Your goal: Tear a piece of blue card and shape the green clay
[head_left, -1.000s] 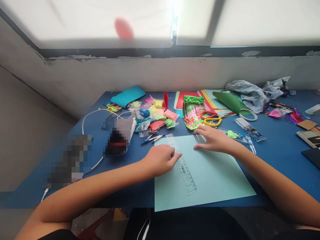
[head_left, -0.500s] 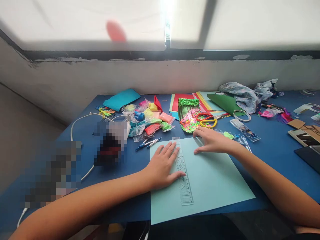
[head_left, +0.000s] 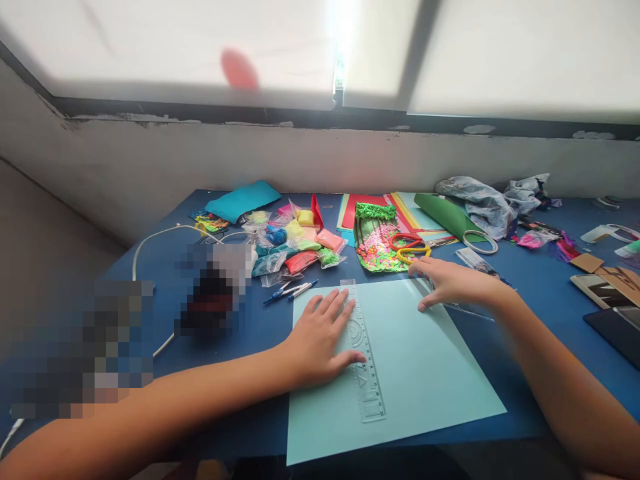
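Note:
My left hand (head_left: 320, 340) lies flat with fingers spread on a clear plastic ruler (head_left: 371, 393), its thumb reaching across the ruler's edge. The ruler runs lengthwise over a pale blue-green sheet of paper (head_left: 425, 380). Above the sheet's far right edge hovers my right hand (head_left: 450, 283), thumb apart from the bent fingers. A thin greyish line shows between them; I cannot tell whether it is an object in the hand. Just beyond the fingertips are scissors (head_left: 406, 241) with red and yellow handles, partly over a green and pink decorated piece (head_left: 375, 250).
A compass (head_left: 277, 292) and a pen-like blue and white piece (head_left: 303, 289) lie beyond the sheet. Small bags of coloured clay (head_left: 300, 243) are heaped behind. Coloured paper (head_left: 350, 210), a green sheet (head_left: 443, 213) and a white ring (head_left: 480, 242) stand farther right. A white cable (head_left: 135, 260) runs left.
My right hand has moved right, away from the ruler and over the clear packaging beside the sheet. My left hand stays on the ruler. The whole view has shifted slightly.

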`<state>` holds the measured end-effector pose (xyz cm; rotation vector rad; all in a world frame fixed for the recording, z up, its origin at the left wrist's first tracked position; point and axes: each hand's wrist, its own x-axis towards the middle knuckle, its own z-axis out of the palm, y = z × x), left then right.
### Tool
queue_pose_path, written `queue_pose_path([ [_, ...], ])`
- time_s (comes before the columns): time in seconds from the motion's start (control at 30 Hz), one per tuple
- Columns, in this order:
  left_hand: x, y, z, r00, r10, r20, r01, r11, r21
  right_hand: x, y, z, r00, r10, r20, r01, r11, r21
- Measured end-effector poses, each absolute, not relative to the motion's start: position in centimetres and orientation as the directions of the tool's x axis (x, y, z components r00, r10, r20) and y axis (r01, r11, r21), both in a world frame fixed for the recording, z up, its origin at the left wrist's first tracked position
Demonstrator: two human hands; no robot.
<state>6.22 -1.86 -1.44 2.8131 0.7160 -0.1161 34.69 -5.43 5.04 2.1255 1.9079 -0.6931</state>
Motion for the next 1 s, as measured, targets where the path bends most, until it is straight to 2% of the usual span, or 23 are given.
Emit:
queue_pose_path([
  [0.2, 5.8, -1.5, -1.7, 0.891, 0.442, -0.107, 0.455, -0.861, 0.227, 36.4, -5.3, 4.9, 0.081, 0.875, -0.478, 0.971, -0.177, -0.158],
  [0.33, 5.9, -1.5, -1.4, 0.886, 0.457, -0.08, 0.46, -0.844, 0.276, 36.6, -5.0, 4.4, 0.06, 0.932, -0.356, 0.959, -0.153, -0.237],
  [0.4, 5.8, -1.5, -1.4, 0.883, 0.462, -0.088, 0.466, -0.834, 0.296, 36.1, -5.0, 4.3, 0.061, 0.946, -0.318, 0.961, -0.142, -0.238],
  [0.57, 5.4, -0.7, -4.5, 0.899, 0.434, 0.049, 0.397, -0.859, 0.322, 35.1, -5.4, 4.6, 0.073, 0.959, -0.273, 0.961, -0.141, -0.238],
  [0.7, 5.6, 0.4, -6.3, 0.915, 0.399, 0.054, 0.371, -0.888, 0.271, 35.5, -5.4, 3.7, 0.031, 0.966, -0.256, 0.962, -0.098, -0.254],
  [0.83, 5.4, -1.0, -4.3, 0.881, 0.473, 0.004, 0.448, -0.837, 0.314, 35.1, -4.9, 2.5, -0.029, 0.979, -0.199, 0.963, -0.026, -0.269],
  [1.0, 5.7, -1.8, -2.5, 0.882, 0.471, 0.004, 0.447, -0.841, 0.306, 34.8, -4.8, 2.9, -0.155, 0.951, -0.266, 0.928, 0.048, -0.37],
])
